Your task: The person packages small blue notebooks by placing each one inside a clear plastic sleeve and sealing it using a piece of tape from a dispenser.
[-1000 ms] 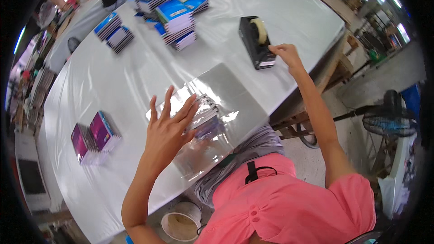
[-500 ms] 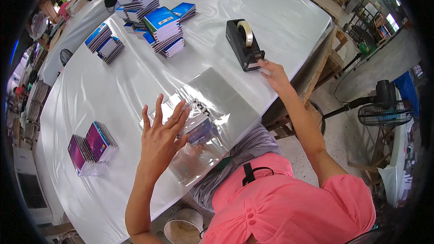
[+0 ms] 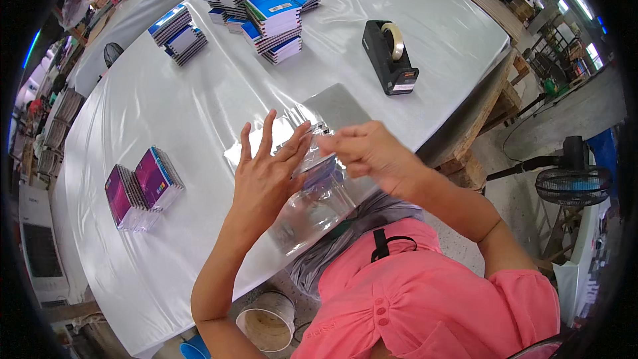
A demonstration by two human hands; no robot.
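1. Head view: the left hand [image 3: 266,179] lay palm down at the left part of a clear plastic film [image 3: 309,223], its fingers spread wide.
2. The right hand [image 3: 379,156] was just to the right of the left hand, over the film, with its fingers drawn narrow and bent. Its fingertips were blurred; whether they held anything could not be told.
3. A notebook bundle [image 3: 323,174] was between and below the two hands, under the shiny film. Glare and the fingers hid part of it, and its count could not be told.
4. The film lay at the near edge of a white-covered table [image 3: 199,106].
5. A black tape dispenser [image 3: 382,66] stood farther off to the right, well apart from both hands, with a tape roll [image 3: 397,41] mounted in it.
6. Two purple notebook stacks [image 3: 143,189] stood side by side at the left.
7. Blue-covered notebook piles [image 3: 274,16] stood at the far side, left of the dispenser, with a smaller blue notebook group [image 3: 178,34] to their left.
8. A pale bucket [image 3: 269,326] stood below the table's near edge; a dark fan [image 3: 573,185] stood off to the right.
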